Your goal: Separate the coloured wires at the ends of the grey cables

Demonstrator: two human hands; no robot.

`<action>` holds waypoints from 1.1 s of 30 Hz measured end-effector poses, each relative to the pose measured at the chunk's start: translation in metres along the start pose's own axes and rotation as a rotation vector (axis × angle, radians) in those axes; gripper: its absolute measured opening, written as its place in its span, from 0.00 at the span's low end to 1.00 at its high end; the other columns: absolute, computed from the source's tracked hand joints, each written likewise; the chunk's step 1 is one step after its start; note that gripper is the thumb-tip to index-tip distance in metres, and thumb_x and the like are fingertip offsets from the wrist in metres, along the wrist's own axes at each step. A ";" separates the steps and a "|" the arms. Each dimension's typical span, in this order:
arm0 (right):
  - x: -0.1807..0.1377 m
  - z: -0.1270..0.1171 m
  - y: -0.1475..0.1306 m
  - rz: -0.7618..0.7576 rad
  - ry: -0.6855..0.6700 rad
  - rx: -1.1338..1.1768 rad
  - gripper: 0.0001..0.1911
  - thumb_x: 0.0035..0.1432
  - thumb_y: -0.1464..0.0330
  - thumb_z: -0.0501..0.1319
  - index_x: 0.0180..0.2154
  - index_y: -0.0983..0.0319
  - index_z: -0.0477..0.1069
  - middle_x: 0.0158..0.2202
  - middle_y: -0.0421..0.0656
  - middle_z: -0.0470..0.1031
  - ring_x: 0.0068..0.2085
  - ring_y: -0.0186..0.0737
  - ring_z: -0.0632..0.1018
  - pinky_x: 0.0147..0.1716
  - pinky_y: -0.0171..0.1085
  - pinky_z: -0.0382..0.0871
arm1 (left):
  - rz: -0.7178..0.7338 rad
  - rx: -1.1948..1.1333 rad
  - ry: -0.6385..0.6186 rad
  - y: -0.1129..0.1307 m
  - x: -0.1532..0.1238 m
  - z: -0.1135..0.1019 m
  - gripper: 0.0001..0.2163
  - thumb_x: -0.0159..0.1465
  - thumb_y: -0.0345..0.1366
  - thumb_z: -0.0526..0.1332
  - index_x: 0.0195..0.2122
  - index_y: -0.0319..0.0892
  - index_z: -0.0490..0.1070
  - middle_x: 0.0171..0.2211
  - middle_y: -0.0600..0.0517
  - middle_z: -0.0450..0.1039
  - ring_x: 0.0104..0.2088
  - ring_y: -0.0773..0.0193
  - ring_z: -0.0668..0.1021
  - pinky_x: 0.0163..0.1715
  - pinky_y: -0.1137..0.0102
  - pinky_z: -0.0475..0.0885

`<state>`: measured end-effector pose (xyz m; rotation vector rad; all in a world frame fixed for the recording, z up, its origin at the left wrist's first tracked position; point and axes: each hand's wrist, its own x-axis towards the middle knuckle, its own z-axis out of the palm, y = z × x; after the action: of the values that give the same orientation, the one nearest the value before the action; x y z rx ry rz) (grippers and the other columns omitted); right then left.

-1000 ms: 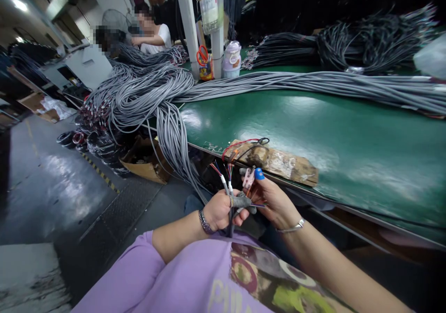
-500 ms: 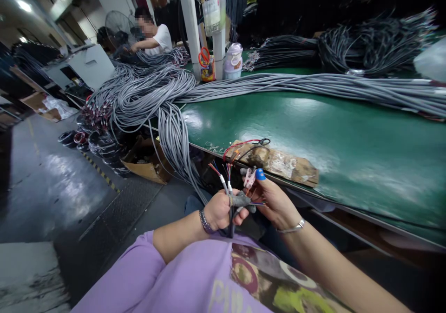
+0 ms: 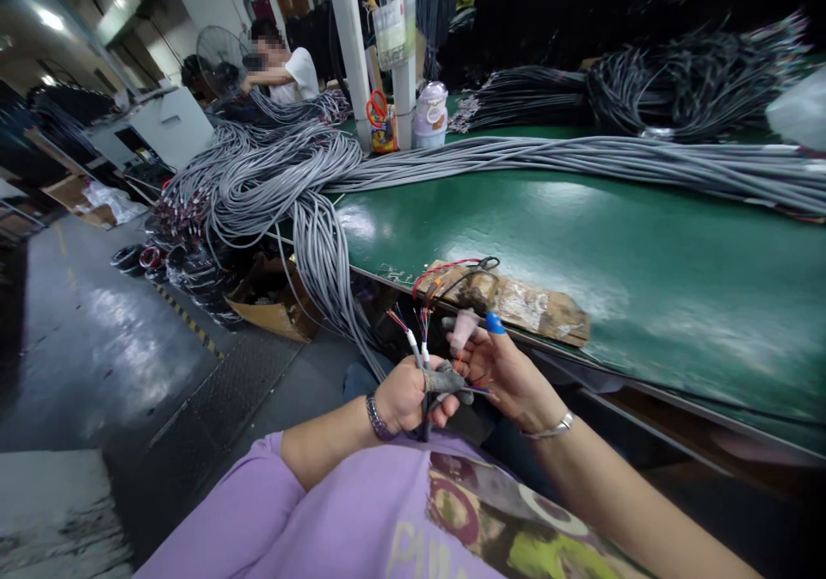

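Note:
My left hand [image 3: 406, 397] is closed round grey cables [image 3: 426, 407] just in front of my purple shirt. Two white-collared cable ends [image 3: 413, 338] stick up above the fist, fanning into thin coloured wires. Dark grey covers wrap some of the left fingers. More thin wires [image 3: 476, 389], dark and purplish, point right from that hand towards my right palm. Close by on the right, my right hand [image 3: 500, 364] has its thumb raised apart from the fingers. Blue tape covers the thumb tip, and a blurred pink covering [image 3: 465, 328] appears to be on a finger.
A worn wooden block [image 3: 522, 304] with red and black leads lies at the edge of the green table [image 3: 581, 226]. Grey cable bundles [image 3: 290, 166] cross the table and hang over its left side. Behind stand a post with scissors [image 3: 377, 107] and a lilac cup [image 3: 431, 114]. Another person [image 3: 293, 76] works farther back.
My right thumb has lifted away from the pink-covered finger, and the right hand has shifted slightly right. My left hand keeps its hold on the cables.

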<state>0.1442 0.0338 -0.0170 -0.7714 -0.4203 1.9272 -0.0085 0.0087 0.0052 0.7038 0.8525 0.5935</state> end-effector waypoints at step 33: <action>0.008 0.004 0.003 -0.068 0.003 0.023 0.23 0.49 0.46 0.64 0.31 0.59 0.75 0.28 0.42 0.78 0.23 0.35 0.75 0.24 0.34 0.73 | 0.147 -0.054 0.168 -0.009 0.001 0.014 0.19 0.45 0.49 0.69 0.25 0.38 0.66 0.14 0.54 0.68 0.10 0.70 0.66 0.10 0.75 0.57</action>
<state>0.1373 0.0396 -0.0182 -0.7364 -0.4170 1.8640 0.0051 -0.0006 0.0044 0.6773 0.9413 0.8130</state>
